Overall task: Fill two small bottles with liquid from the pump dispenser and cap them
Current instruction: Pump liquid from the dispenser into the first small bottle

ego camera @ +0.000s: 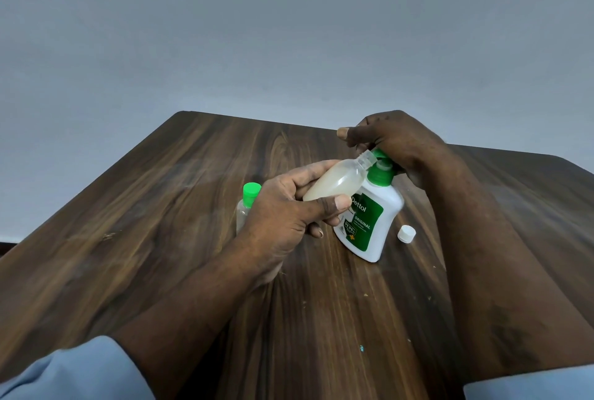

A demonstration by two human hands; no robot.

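While the left fingers and thumb curl round the belly of the open bottle, the left hand tips it steeply, bare neck up against the green spout. Across from it, the right fingers fold down over the pump head, thumb sticking out to the side, and the right hand sits on top of the pump dispenser, which stands toward the far edge of the table.

We're mid-fill on this one, by my read. The held bottle is clear plastic with a cloudy, pale liquid pooled along its lower side. It looks well over half full, though the tilt makes that hard to call. Its white cap lies loose on the wood, just beside the dispenser on the right-edge side, not yet on.

Out toward the left edge, the second bottle stands upright, half hidden behind the left hand and wearing a green cap. It's capped, yes, but whether it's filled I cannot tell. At the least, what's left is topping off the held bottle and screwing on that white cap.
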